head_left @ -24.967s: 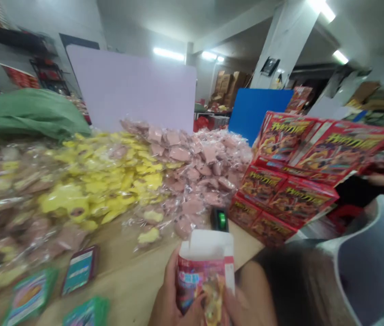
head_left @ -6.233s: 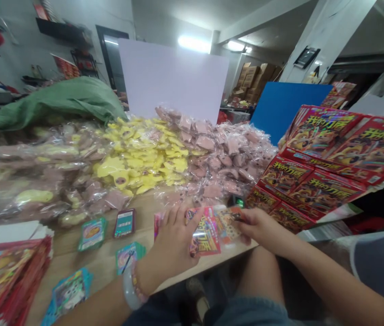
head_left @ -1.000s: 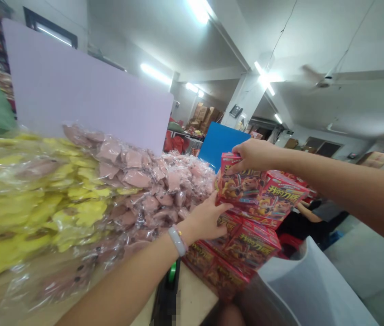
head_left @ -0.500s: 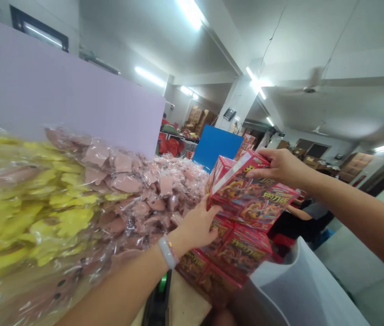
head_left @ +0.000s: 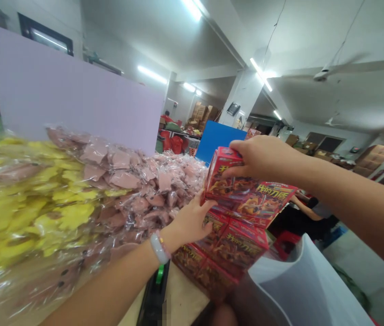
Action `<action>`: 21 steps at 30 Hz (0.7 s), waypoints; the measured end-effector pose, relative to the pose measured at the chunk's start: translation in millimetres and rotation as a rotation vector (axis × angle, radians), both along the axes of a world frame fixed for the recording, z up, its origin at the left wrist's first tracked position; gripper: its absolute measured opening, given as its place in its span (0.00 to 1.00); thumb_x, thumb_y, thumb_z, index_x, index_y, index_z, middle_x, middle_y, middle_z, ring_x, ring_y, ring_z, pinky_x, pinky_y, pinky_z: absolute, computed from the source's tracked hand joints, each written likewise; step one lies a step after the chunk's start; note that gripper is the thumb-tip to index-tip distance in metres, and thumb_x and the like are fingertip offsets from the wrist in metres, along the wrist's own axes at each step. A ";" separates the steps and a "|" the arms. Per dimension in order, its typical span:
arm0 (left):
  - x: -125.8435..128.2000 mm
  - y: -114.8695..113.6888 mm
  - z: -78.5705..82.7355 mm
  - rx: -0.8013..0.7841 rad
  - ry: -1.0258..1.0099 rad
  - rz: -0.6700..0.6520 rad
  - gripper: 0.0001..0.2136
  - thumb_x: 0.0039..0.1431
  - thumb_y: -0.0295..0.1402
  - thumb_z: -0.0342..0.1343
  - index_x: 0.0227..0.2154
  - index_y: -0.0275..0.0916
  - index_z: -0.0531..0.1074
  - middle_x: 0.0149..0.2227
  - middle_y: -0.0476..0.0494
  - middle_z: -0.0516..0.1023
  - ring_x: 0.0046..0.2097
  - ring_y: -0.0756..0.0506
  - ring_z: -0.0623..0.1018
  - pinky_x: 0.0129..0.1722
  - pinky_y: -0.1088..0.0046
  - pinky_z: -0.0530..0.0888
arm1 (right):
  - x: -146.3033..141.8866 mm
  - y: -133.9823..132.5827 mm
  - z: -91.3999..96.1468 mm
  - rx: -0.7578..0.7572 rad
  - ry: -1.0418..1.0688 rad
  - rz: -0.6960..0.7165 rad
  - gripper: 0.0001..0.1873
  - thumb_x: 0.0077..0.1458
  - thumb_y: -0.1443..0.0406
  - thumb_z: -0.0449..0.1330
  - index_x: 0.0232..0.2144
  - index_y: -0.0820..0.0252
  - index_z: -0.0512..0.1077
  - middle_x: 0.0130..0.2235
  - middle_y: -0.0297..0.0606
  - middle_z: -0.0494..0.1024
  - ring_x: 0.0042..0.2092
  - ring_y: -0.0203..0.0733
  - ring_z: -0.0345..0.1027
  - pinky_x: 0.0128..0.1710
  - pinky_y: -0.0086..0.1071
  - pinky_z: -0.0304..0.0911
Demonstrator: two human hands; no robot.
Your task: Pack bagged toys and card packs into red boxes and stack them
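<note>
My right hand (head_left: 263, 156) is closed around the top of a small red printed box (head_left: 229, 179), thumb on its front and fingers over the top. That box sits at the upper left of a stack of matching red boxes (head_left: 242, 246), beside another box (head_left: 268, 201) in the top row. Against the stack's left side rests my left hand (head_left: 190, 222), its fingers spread and touching the boxes. A pale bangle (head_left: 158, 249) is on the left wrist. Some left fingertips are hidden at the box edge.
Plastic-wrapped pink pieces (head_left: 154, 190) and yellow pieces (head_left: 59, 203) heap up at the left, before a lilac board (head_left: 76, 95). A blue board (head_left: 221, 140) stands behind. Right of the stack is a curled white sheet (head_left: 300, 280); beyond it shows a person's arm (head_left: 305, 208).
My right hand has moved left with the red box, which has gone from tilted, with a pale edge showing, to lined up on the stack. My left hand has shifted slightly left.
</note>
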State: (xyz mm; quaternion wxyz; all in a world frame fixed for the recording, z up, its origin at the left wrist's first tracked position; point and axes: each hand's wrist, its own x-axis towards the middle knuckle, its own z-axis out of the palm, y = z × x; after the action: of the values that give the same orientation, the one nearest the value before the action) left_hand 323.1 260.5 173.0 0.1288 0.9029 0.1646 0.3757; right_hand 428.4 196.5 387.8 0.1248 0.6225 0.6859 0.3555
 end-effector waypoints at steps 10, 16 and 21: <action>-2.7 -0.8 -1.0 -0.013 -0.001 -0.001 0.27 0.47 0.32 0.54 0.52 0.41 0.56 0.60 0.36 0.46 0.57 0.36 0.60 0.52 0.61 0.65 | -21.5 16.2 -12.2 -0.051 -0.132 -0.094 0.32 0.43 0.39 0.50 0.35 0.59 0.70 0.27 0.45 0.75 0.28 0.49 0.69 0.20 0.33 0.53; 1.0 0.1 -5.4 -0.009 -0.030 0.010 0.27 0.46 0.33 0.55 0.51 0.40 0.57 0.57 0.34 0.51 0.55 0.36 0.62 0.51 0.60 0.64 | -47.4 15.3 -16.2 -0.099 -0.195 -0.075 0.23 0.46 0.46 0.54 0.29 0.59 0.71 0.23 0.44 0.73 0.27 0.48 0.68 0.19 0.32 0.52; -0.2 -0.9 -3.4 -0.007 -0.074 -0.034 0.25 0.45 0.31 0.54 0.50 0.38 0.59 0.53 0.36 0.57 0.55 0.37 0.62 0.52 0.62 0.64 | -58.8 14.0 -26.7 -0.153 -0.215 -0.030 0.17 0.48 0.51 0.54 0.28 0.58 0.71 0.24 0.45 0.74 0.26 0.47 0.68 0.20 0.32 0.51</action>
State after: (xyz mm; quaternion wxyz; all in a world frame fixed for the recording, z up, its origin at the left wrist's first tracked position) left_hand 322.9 259.5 169.7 0.1443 0.8905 0.1457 0.4062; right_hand 369.6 210.5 361.0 0.2500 0.5798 0.6842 0.3650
